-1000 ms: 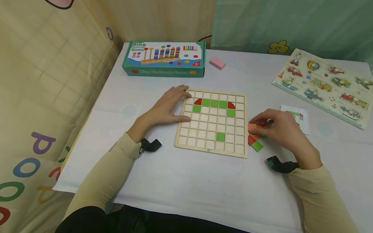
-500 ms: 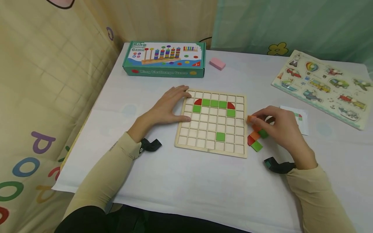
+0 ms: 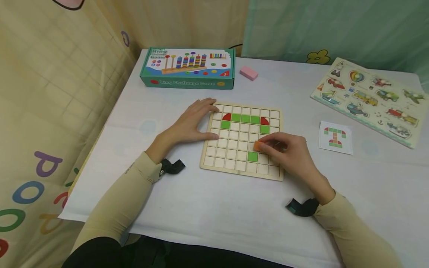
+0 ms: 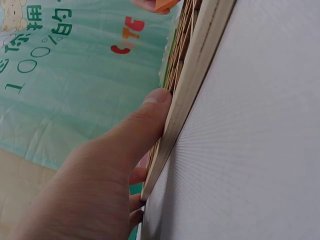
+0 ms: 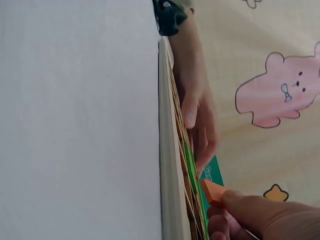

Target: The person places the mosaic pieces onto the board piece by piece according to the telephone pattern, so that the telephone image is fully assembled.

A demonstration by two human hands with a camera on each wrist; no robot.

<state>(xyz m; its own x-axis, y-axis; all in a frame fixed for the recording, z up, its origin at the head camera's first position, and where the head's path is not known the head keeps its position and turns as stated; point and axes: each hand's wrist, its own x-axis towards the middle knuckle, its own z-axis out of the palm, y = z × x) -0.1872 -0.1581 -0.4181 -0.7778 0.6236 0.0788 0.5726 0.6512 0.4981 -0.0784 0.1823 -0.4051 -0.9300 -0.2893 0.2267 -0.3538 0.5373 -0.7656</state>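
A wooden grid board [image 3: 231,172] lies flat on the table, with green square tiles [image 3: 245,118] and red quarter-round tiles [image 3: 264,121] in its upper cells. One more green tile [image 3: 253,156] sits lower down. My left hand [image 3: 189,124] rests at the board's left side, fingers spread, thumb [image 4: 145,112] on the rim. Over the right half of the board, my right hand [image 3: 289,150] pinches an orange square tile [image 5: 212,192] between thumb and fingers, just above that lower green tile. The loose tiles right of the board are hidden behind my right hand.
A small pattern card [image 3: 336,137] lies to the right of the board. Behind it is a vehicle picture puzzle [image 3: 368,102]. A green Ring Challenge Game box [image 3: 187,69] and a pink block [image 3: 248,73] stand at the back.
My right hand has lifted an orange tile from the loose pile and carried it left over the board, uncovering the pattern card. My left hand has stayed in place.
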